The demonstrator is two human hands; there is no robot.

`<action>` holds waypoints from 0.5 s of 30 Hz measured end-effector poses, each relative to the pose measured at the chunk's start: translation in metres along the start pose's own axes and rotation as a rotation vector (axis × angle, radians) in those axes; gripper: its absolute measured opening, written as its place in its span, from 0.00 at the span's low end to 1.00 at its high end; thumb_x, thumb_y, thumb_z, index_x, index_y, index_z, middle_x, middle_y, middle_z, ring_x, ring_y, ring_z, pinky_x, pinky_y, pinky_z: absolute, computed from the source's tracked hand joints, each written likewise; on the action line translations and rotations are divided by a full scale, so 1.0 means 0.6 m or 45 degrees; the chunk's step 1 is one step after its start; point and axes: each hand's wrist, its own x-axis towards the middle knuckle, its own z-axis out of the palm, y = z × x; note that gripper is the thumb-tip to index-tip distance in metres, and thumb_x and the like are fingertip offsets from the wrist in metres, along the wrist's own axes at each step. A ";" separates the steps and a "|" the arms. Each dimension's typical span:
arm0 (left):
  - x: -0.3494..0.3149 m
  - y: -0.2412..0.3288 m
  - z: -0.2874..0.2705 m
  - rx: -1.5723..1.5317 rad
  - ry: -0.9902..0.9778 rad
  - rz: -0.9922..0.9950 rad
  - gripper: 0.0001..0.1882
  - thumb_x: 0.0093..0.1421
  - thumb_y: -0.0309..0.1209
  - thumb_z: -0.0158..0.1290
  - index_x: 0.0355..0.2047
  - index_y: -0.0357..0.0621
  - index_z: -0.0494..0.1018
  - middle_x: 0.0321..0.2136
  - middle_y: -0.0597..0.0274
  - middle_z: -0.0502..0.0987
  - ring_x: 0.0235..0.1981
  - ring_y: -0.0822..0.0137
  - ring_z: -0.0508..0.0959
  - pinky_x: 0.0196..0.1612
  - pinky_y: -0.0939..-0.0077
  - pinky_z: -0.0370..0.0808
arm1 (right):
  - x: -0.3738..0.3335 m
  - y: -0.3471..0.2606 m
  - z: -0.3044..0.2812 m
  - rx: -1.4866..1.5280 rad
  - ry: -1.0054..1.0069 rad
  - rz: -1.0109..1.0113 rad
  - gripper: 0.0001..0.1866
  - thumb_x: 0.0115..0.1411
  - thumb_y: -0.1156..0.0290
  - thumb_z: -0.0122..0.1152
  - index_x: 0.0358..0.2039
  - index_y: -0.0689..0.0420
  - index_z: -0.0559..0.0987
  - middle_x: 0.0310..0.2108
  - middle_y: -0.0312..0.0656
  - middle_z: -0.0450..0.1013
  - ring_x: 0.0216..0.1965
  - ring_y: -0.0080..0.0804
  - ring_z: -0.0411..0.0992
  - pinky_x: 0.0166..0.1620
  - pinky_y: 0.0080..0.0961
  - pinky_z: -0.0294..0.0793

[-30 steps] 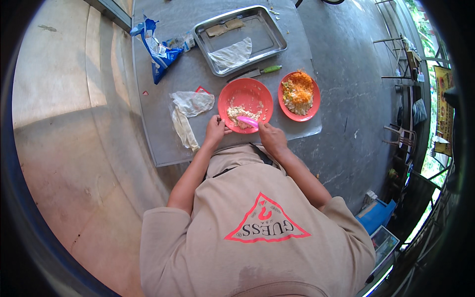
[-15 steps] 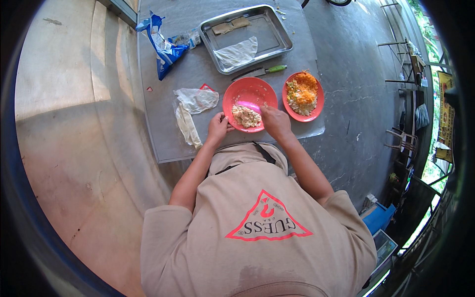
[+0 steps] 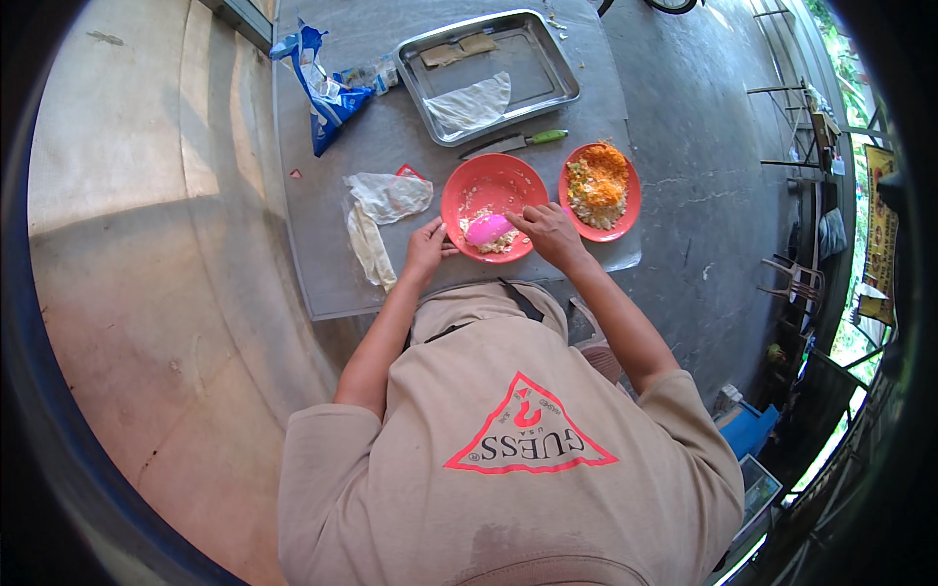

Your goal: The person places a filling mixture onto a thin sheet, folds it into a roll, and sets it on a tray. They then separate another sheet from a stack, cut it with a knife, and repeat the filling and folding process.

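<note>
My left hand (image 3: 427, 246) grips the left rim of a round coral-red bowl (image 3: 463, 181), its fingers at the edge. In my right hand (image 3: 550, 232), fingers closed, is the handle of a pink spoon (image 3: 486, 230). The spoon's broad head lies over a pale, crumbly mash (image 3: 501, 244) in the near part of the bowl and covers much of it. Bits of mash stick to the bowl's inner wall. Just right of my right hand stands a second coral-red bowl (image 3: 633, 204), holding shredded orange food, some greenish-yellow bits and pale crumbs (image 3: 598, 182).
Behind the bowls lie a green-handled knife (image 3: 518, 143) and a metal tray (image 3: 570, 94) holding a white sheet (image 3: 471, 104) and brown pieces (image 3: 459, 49). Crumpled translucent wrapping (image 3: 389, 198) lies left, a blue-and-white packet (image 3: 332, 103) at the back left. The grey table (image 3: 327, 249) ends beside my waist.
The spoon has turned and moved toward me, its pink head now lying over the mash. My right hand has shifted slightly right. My left hand stays at the bowl's rim.
</note>
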 end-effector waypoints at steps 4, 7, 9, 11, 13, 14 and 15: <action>0.003 0.003 0.003 0.045 0.013 0.000 0.20 0.72 0.33 0.43 0.61 0.42 0.67 0.42 0.62 0.80 0.34 0.71 0.82 0.37 0.77 0.82 | -0.027 0.013 0.002 -0.068 0.080 -0.048 0.24 0.55 0.73 0.54 0.54 0.46 0.76 0.34 0.34 0.72 0.36 0.31 0.72 0.41 0.30 0.68; -0.001 0.007 0.005 0.032 0.015 0.012 0.20 0.72 0.33 0.43 0.61 0.41 0.67 0.42 0.62 0.80 0.34 0.71 0.82 0.37 0.77 0.82 | -0.039 0.010 0.007 -0.090 0.082 -0.034 0.24 0.55 0.74 0.54 0.54 0.47 0.76 0.34 0.34 0.72 0.35 0.32 0.72 0.40 0.31 0.68; -0.003 0.010 0.006 0.044 0.019 0.006 0.20 0.72 0.33 0.43 0.61 0.41 0.67 0.43 0.61 0.80 0.34 0.70 0.82 0.37 0.77 0.82 | -0.043 0.006 0.011 -0.091 0.012 0.008 0.25 0.54 0.74 0.54 0.54 0.47 0.76 0.34 0.34 0.71 0.35 0.32 0.72 0.39 0.31 0.68; -0.003 0.012 0.007 0.070 0.035 -0.011 0.20 0.72 0.33 0.43 0.61 0.41 0.67 0.43 0.61 0.80 0.34 0.70 0.82 0.38 0.77 0.82 | -0.044 0.006 0.012 -0.035 0.110 0.097 0.26 0.54 0.75 0.54 0.55 0.47 0.76 0.33 0.34 0.72 0.33 0.31 0.72 0.38 0.31 0.70; -0.005 0.013 0.007 0.059 0.037 0.004 0.19 0.72 0.34 0.43 0.60 0.41 0.68 0.43 0.61 0.80 0.34 0.71 0.82 0.38 0.77 0.82 | -0.044 0.001 0.012 0.000 0.108 0.121 0.26 0.54 0.75 0.54 0.55 0.47 0.76 0.33 0.34 0.72 0.33 0.31 0.73 0.38 0.31 0.70; -0.005 0.014 0.007 0.056 0.031 0.011 0.19 0.72 0.34 0.43 0.59 0.41 0.68 0.42 0.61 0.80 0.34 0.71 0.82 0.38 0.77 0.82 | -0.044 -0.004 0.011 0.003 0.079 0.103 0.25 0.54 0.75 0.54 0.55 0.47 0.76 0.33 0.34 0.72 0.33 0.31 0.73 0.38 0.31 0.70; -0.007 0.014 0.007 0.069 0.040 0.013 0.19 0.72 0.34 0.43 0.59 0.41 0.69 0.42 0.61 0.80 0.34 0.71 0.82 0.38 0.77 0.82 | -0.046 -0.009 0.008 0.003 -0.030 0.122 0.24 0.55 0.74 0.53 0.54 0.47 0.76 0.33 0.34 0.72 0.33 0.31 0.73 0.37 0.31 0.70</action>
